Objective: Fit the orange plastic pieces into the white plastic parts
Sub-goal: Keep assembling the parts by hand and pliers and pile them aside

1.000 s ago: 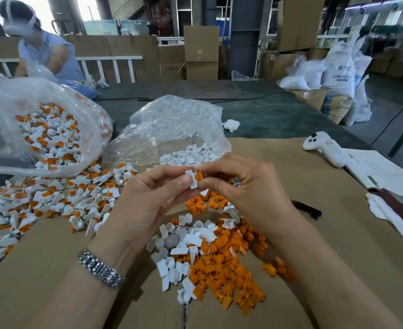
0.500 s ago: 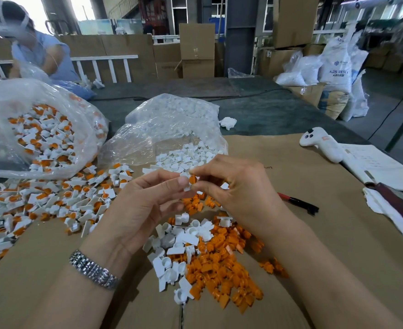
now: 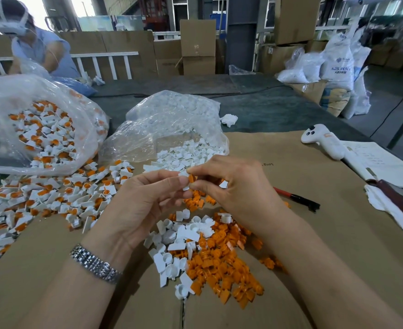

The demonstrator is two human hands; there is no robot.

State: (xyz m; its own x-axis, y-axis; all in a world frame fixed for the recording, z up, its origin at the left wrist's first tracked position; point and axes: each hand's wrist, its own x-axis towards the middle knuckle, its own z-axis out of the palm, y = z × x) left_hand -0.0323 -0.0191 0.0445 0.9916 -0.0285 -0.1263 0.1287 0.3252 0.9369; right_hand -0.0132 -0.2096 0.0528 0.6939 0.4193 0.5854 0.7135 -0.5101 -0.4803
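Left hand (image 3: 146,205) fingers pinch white part (image 3: 184,174); right hand (image 3: 233,186) fingers pinch orange piece (image 3: 191,178), touching it. Both look light, rigid, small, probably slippery: grip edges, press straight.

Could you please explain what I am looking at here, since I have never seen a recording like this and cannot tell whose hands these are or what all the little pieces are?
There is no machine: a person wears a camera on the head, looking down at their own hands. The left hand pinches a small white part, and the right hand pinches an orange piece against it. Below them, on brown cardboard, lie a loose pile of orange pieces and a pile of white parts. To the left, finished pieces spill from a clear bag. A second bag holds more white parts. A white controller and a red-handled tool lie to the right.
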